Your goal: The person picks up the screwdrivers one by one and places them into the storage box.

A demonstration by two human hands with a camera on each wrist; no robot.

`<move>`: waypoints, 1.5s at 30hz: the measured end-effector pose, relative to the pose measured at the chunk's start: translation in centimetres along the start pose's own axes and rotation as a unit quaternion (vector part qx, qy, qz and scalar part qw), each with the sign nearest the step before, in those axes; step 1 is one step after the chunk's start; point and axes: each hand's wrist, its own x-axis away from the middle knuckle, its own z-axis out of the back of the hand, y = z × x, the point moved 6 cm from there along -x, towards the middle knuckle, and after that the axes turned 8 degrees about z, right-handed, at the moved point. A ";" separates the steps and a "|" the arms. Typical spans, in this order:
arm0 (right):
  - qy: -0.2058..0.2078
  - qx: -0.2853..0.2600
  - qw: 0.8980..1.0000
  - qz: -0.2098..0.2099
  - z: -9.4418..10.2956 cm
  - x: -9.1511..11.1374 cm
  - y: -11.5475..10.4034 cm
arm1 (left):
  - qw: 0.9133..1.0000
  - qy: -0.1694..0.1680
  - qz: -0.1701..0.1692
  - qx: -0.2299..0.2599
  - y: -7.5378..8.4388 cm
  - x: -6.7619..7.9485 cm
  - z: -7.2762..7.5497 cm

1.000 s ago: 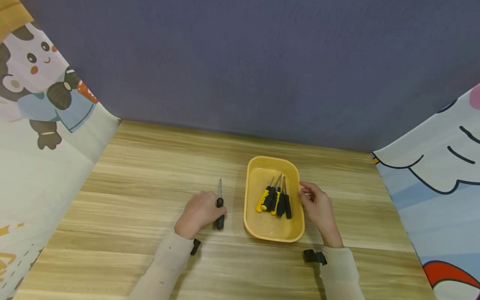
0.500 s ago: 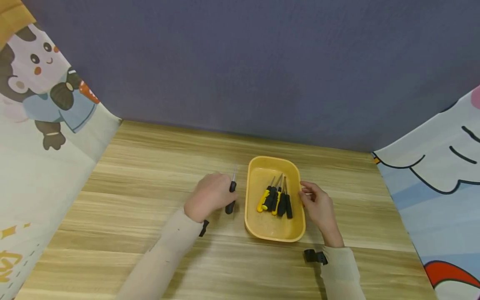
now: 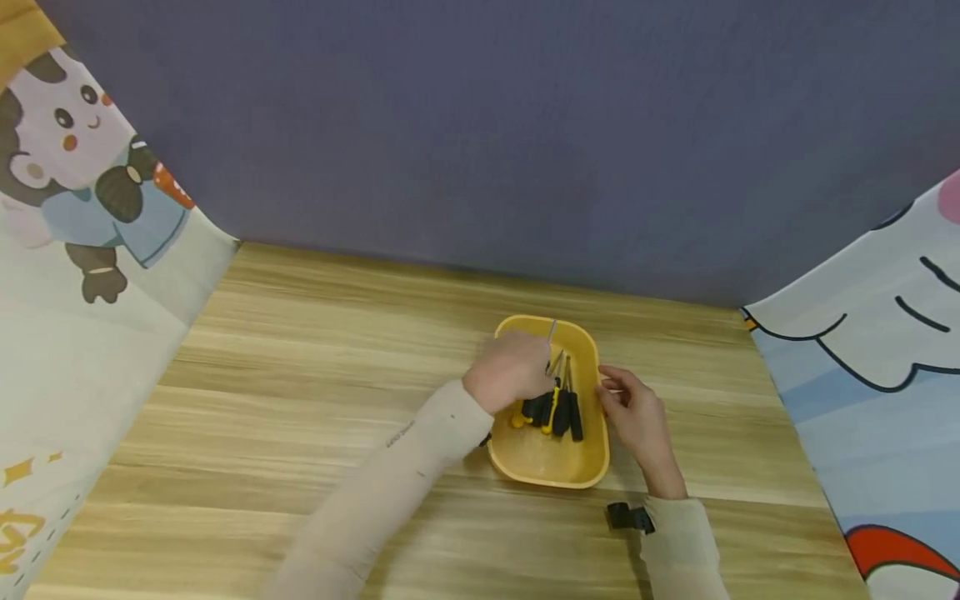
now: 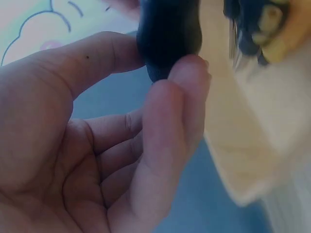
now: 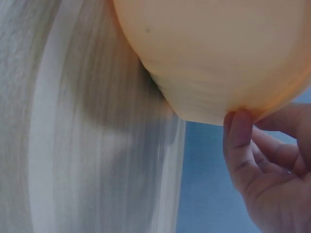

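My left hand (image 3: pixel 513 367) is over the left side of a yellow plastic bin (image 3: pixel 551 475). It pinches a screwdriver by its black handle (image 4: pixel 167 34) between thumb and fingertips. The metal shaft (image 3: pixel 552 331) points toward the bin's far end in the head view. Several screwdrivers (image 3: pixel 562 412) with black or black-and-yellow handles lie inside the bin, partly hidden by the left hand. At the right side of the bin, my right hand (image 3: pixel 637 417) holds the rim, its fingertips (image 5: pixel 240 124) against the wall in the right wrist view.
A wood-grain table (image 3: pixel 300 367) carries the bin. A dark blue panel (image 3: pixel 480 142) rises along the far edge, and printed cartoon cloths (image 3: pixel 97 183) hang at both sides. A black strap (image 3: pixel 628 517) sits at the right wrist.
My left hand has carried the screwdriver up from the table and rightward until it is over the bin. The right hand and the bin have stayed in place.
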 end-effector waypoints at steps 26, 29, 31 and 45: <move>0.001 -0.011 1.000 0.000 -0.4 -0.2 0.2 | 0.996 -0.019 0.013 -0.081 3.4 -4.0 -3.4; 0.000 -0.009 1.000 0.001 -0.4 -0.3 0.2 | 0.997 -0.018 0.010 -0.070 3.3 -3.7 -3.1; 0.000 -0.006 1.000 0.003 -0.4 -0.3 0.2 | 0.998 -0.018 0.009 -0.063 3.2 -3.5 -2.9; 0.040 -0.002 0.999 0.037 0.2 -0.1 0.1 | 0.997 0.057 -0.029 0.031 0.6 0.1 -0.6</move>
